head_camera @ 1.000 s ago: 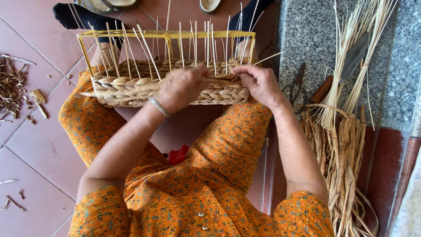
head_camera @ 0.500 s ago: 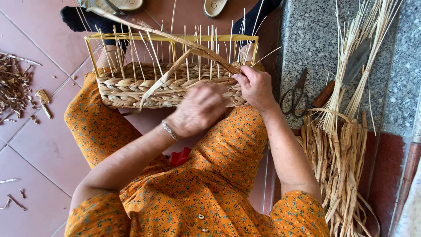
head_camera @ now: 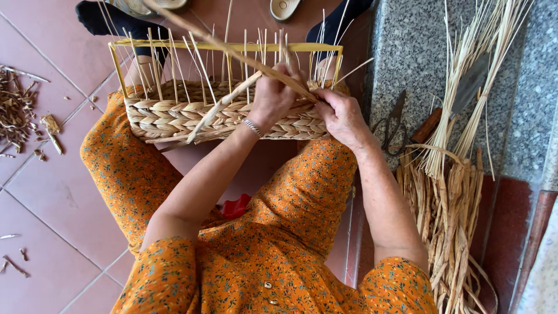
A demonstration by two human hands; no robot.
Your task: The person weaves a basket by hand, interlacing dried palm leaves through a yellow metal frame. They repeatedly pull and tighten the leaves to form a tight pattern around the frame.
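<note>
A half-woven rectangular basket [head_camera: 174,116] rests on my knees, with braided straw walls, a yellow top frame [head_camera: 226,46] and several thin upright stakes. My left hand [head_camera: 273,96] is closed around a long dried straw strand [head_camera: 232,55] that runs diagonally up over the basket toward the top left. My right hand [head_camera: 343,116] grips the basket's right end, where the strand meets the weave. A metal bracelet sits on my left wrist.
A bundle of dried straw [head_camera: 447,192] and pale reeds [head_camera: 482,70] lies on the right by a grey stone step. Scissors [head_camera: 395,119] lie next to it. Straw scraps [head_camera: 17,110] litter the red tiles on the left. Someone's dark-socked feet [head_camera: 110,20] and sandals are beyond the basket.
My left hand went from the basket's front wall down toward my lap, then back up to the right end, pulling a long strand diagonally across the basket. My right hand stayed put.
</note>
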